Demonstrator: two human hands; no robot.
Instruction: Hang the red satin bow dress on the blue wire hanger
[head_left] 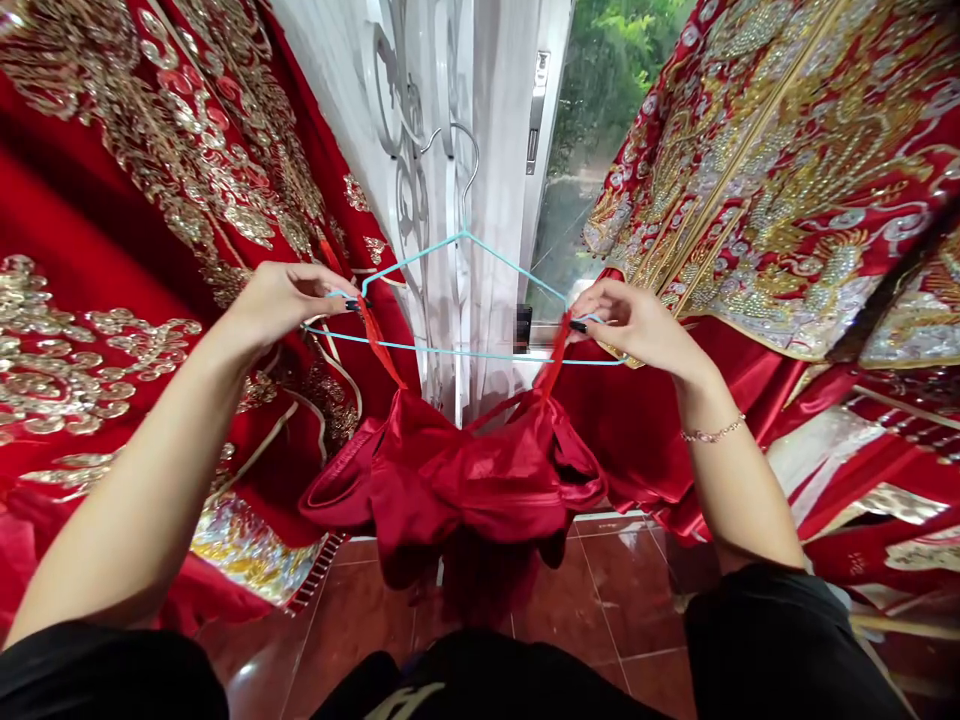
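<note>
A light-blue wire clothes hanger (pixel 464 235) with a silver hook is stretched between my two hands. From it hangs a dark red satin dress (pixel 480 475) by thin straps. At the hanger's left shoulder, my left hand (pixel 281 300) pinches the wire together with the left strap (pixel 381 345). On the other side, my right hand (pixel 634 318) has thumb and fingers closed at the right shoulder, by the right strap (pixel 556 362). The dress top sags below the hanger's bottom bar, and its lower part falls out of sight in shadow.
Red garments with gold sequin embroidery (pixel 247 170) hang close on the left. A beaded red and gold jacket (pixel 750 180) hangs on the right. Ahead are white scrollwork metal (pixel 386 90), a white curtain (pixel 499 150) and a window (pixel 600 130). Red floor tiles (pixel 622 580) lie below.
</note>
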